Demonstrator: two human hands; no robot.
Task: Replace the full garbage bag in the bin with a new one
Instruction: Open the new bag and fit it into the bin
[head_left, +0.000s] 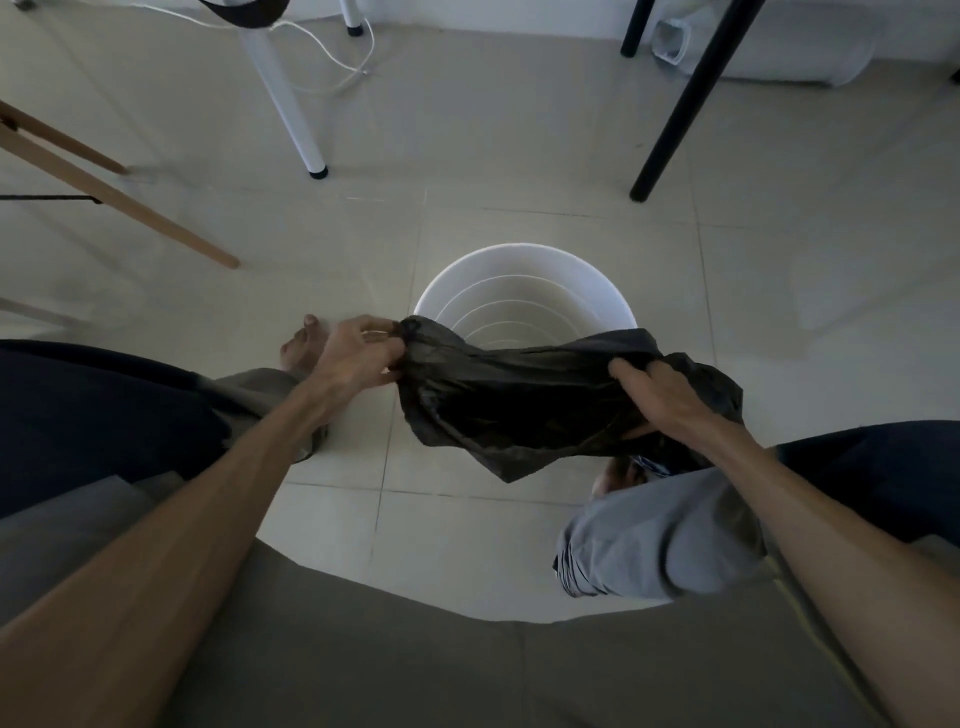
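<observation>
Both arms reach out, and each hand pinches an edge of the new bag (519, 405): left hand (358, 358) fingers bunched on one corner, right hand (660, 395) fingers clamped on the other side. They likely pull it wide to open it. Black, thin and crinkly, it hangs between the fingers, just above the empty white bin (524, 291).

Tiled floor (493, 130) (pale) under white bin (524, 260), furniture legs (298, 119)

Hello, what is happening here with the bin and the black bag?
A person is spreading a black garbage bag between both hands, just above a white bin on the tiled floor. The left hand pinches one edge, the right hand holds the other. The bin looks empty and unlined; the bag is not in it yet.
</observation>
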